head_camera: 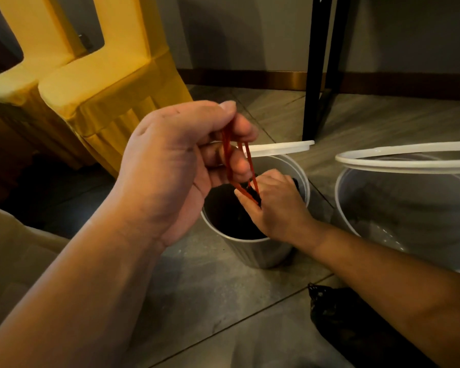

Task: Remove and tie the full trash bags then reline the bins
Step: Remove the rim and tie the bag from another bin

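A: Left of both hands, the yellow chair covers (104, 83) stand well apart from the work. What's the left hand (186, 155) doing?

B: It's raised above the bin, thumb and curled fingers pinched tight on the red drawstring (226, 155), which runs taut down and to its right.

A: Down to the black bag (229, 216)?

B: Yes. The bag sits inside the grey bin (263, 254), below the left hand, not yet lifted out. The right hand (276, 205) is lower, at the bin's mouth. Its fingers are curled round the bag's gathered top, where the 2 strands meet.

A: So what could fail?

B: I'd guess 3 things. If the left hand pulls up too hard, the thin string may snap or tear out of its hem. If the right hand slackens, the neck could gape and spill rubbish. And the bin looks light, so it may rise with the bag if nothing holds it down.

A: And right of the right hand?

B: A 2nd bin, the pale bin (383, 208), with its loose ring (409, 160) propped across the top. A swung elbow could knock that off. Below the right forearm lies a dark bag (343, 314) on the floor. I can't tell whether it's tied.
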`<state>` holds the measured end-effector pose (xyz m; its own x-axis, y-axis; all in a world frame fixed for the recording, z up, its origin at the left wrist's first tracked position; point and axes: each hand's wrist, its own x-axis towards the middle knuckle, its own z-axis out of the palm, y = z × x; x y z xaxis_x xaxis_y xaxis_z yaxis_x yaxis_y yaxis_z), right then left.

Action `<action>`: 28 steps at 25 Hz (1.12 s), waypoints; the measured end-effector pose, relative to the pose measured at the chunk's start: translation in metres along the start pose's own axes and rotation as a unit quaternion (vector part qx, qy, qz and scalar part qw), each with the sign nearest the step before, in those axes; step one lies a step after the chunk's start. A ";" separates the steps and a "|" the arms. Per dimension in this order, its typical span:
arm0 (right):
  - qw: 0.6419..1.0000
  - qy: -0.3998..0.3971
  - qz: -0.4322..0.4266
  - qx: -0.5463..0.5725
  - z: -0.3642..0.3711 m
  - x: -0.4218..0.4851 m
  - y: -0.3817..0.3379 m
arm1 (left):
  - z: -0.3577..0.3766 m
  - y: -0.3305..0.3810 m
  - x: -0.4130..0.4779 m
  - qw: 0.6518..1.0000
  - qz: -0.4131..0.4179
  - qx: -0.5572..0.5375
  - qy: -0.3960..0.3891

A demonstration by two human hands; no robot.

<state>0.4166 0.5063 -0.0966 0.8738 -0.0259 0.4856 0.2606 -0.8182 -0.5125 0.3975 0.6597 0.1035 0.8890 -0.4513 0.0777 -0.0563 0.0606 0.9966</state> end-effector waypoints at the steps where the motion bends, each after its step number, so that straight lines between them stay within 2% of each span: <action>1: 1.000 0.011 0.006 0.004 -0.002 0.001 0.000 | -0.001 -0.001 0.000 1.000 0.002 -0.001 0.004; 5: 0.993 -0.006 0.021 0.115 -0.005 0.006 -0.007 | -0.003 -0.004 -0.003 1.000 0.021 0.015 0.000; 9: 0.995 -0.036 0.004 0.096 -0.005 0.008 -0.005 | 0.004 -0.006 -0.012 0.994 0.090 0.045 -0.041; 12: 0.994 -0.079 0.020 0.073 -0.011 0.009 -0.001 | 0.005 -0.010 -0.019 0.995 0.093 0.011 -0.019; 15: 0.983 -0.066 0.029 0.170 -0.034 -0.003 -0.011 | 0.001 -0.012 -0.022 0.996 0.081 -0.012 0.026; 18: 0.960 -0.049 -0.012 0.276 -0.062 -0.012 -0.028 | 0.001 -0.015 -0.026 0.993 0.109 0.037 0.027; 22: 0.959 0.015 -0.038 0.280 -0.088 -0.011 -0.036 | 0.000 -0.020 -0.027 0.985 0.123 0.114 0.036; 25: 0.957 0.056 0.019 0.285 -0.098 -0.012 -0.030 | -0.012 -0.021 -0.031 0.972 0.115 0.200 0.039; 28: 0.923 0.075 0.093 0.365 -0.114 -0.009 -0.021 | -0.030 -0.032 -0.043 0.963 0.076 0.238 0.099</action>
<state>0.3560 0.4580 -0.0095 0.8791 -0.2513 0.4050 0.3664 -0.1871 -0.9115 0.3750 0.7034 0.0678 0.9207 -0.2884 0.2629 -0.3520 -0.3234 0.8783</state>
